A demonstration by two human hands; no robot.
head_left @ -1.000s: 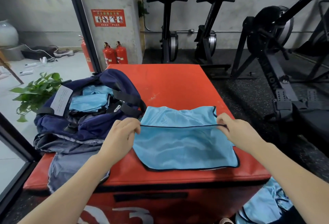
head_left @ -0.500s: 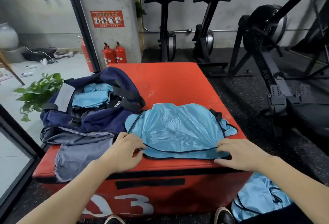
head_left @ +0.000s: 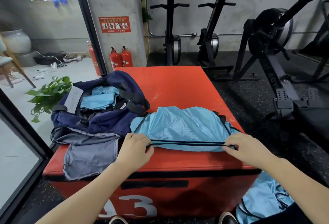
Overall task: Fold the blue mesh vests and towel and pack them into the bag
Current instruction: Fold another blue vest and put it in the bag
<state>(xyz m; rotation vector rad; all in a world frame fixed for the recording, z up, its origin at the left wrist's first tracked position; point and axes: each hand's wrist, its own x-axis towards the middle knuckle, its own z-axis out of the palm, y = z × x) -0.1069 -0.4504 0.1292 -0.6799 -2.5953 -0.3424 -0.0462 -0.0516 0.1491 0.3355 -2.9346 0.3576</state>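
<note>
Pinching vest (head_left: 183,127) hem at both ends, left hand (head_left: 134,149) and right hand (head_left: 246,148) squaring fold at lower centre, bag (head_left: 99,125) gaping left for packing.

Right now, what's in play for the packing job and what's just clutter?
Job: blue mesh vest pinched by left hand and right hand; navy bag; more vests by the box.
Clutter: fire extinguishers, potted plant, rowing machines.
</note>
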